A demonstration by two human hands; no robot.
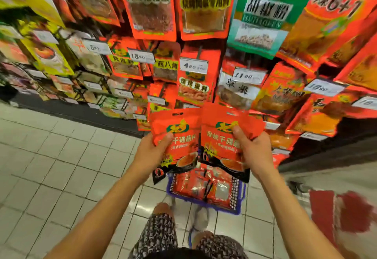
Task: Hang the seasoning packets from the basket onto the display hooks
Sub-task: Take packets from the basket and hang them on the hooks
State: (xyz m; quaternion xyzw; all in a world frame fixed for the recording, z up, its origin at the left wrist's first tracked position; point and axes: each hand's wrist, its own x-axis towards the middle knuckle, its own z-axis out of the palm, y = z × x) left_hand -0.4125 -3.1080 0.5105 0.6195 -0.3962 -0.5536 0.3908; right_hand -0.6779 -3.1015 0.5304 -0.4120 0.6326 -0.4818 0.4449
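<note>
Two red packets side by side, left hand (152,152) gripping one (175,136), right hand (252,148) the other (220,136), basket (240,195) seemingly below

Basket (240,197): upper part hidden behind the two held seasoning packets (222,146); contents only partly visible. Left hand (151,152) and right hand (253,152): fingers concealed behind the packets, thumbs alone showing. Red object (346,213) at lower right: blurred, possibly cloth. Far-left shelf goods (30,54): smeared, labels unreadable. Top-row packets cut off by the upper edge.
</note>
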